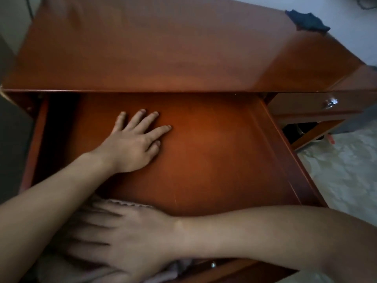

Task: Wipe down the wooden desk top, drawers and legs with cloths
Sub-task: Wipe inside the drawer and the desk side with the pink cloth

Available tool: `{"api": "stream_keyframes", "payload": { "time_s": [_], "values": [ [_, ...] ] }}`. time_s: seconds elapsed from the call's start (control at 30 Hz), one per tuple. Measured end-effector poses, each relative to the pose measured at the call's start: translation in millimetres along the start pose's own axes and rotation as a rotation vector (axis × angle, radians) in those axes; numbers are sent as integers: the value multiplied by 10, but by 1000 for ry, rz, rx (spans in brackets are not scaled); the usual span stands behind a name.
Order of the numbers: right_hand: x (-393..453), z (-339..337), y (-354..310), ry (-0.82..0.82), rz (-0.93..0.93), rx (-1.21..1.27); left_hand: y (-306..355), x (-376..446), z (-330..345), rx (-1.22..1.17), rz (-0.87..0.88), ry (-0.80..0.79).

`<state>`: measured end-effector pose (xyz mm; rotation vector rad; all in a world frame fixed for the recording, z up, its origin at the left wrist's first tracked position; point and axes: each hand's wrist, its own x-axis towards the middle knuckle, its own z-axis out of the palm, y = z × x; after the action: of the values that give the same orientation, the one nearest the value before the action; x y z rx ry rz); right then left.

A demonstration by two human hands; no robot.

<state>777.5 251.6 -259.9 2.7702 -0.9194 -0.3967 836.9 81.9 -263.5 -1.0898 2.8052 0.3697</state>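
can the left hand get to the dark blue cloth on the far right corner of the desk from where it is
Probably not without leaning. The left hand lies flat in the open drawer, and the blue cloth sits at the desk top's far right corner. Nothing blocks the way.

The right hand (114, 240) is motion-blurred, its fingers smeared into streaks, and it covers most of the pale cloth (130, 204) at the open drawer's (204, 160) near edge. The left forearm hides that cloth's left part. The dark cloth (306, 20) at the desk top's (142, 48) far right corner is too blurred to tell folds.
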Motion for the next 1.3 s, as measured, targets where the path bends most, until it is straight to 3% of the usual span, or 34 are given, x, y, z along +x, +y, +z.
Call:
{"api": "stream_keyframes", "payload": {
  "time_s": [0.1,0.27,0.4,0.47,0.57,0.6,0.63,0.67,0.7,0.73,0.77,0.8,0.83,0.9,0.93,1.0,1.1,1.17,1.23,1.3],
  "values": [
    [-665,206,226,28,98,132,49,-31,26,2,-136,-114],
    [-1749,706,956,-90,699,303,88,-57,-101,-56,-126,-125],
    [-1461,794,1524,-131,970,362,145,-93,-161,26,-121,-113],
    [-903,715,1709,-54,984,400,238,-148,-249,128,-103,-2],
    [-222,356,1713,19,848,472,417,-294,-371,162,26,332],
    [6,200,1489,7,927,427,506,-383,-392,133,99,412],
    [164,61,1211,0,1161,389,596,-477,-406,96,187,474],
    [222,-217,1003,123,1260,620,678,-564,-412,65,285,521],
    [345,-393,868,306,1442,638,718,-632,-398,49,372,556],
    [417,-408,722,449,1483,691,711,-680,-386,47,423,575],
    [434,-310,632,512,1306,671,651,-707,-371,51,442,603],
    [335,-191,617,396,1087,647,556,-726,-366,54,431,637],
    [86,-50,635,335,910,354,435,-735,-365,56,394,669],
    [-152,327,934,479,368,387,186,-747,-393,89,272,714],
    [-334,472,1081,465,283,342,51,-728,-417,128,213,722],
    [-642,559,1268,538,389,287,-203,-639,-481,196,97,677],
    [-938,265,1505,986,640,157,-411,-433,-573,185,-55,523],
    [-1005,-118,1711,1134,758,11,-429,-339,-573,186,-111,425],
    [-943,-335,1975,1148,893,-84,-402,-327,-540,194,-125,397],
    [-733,-294,2216,874,976,-37,-375,-370,-557,198,-127,363]
  ]
}}
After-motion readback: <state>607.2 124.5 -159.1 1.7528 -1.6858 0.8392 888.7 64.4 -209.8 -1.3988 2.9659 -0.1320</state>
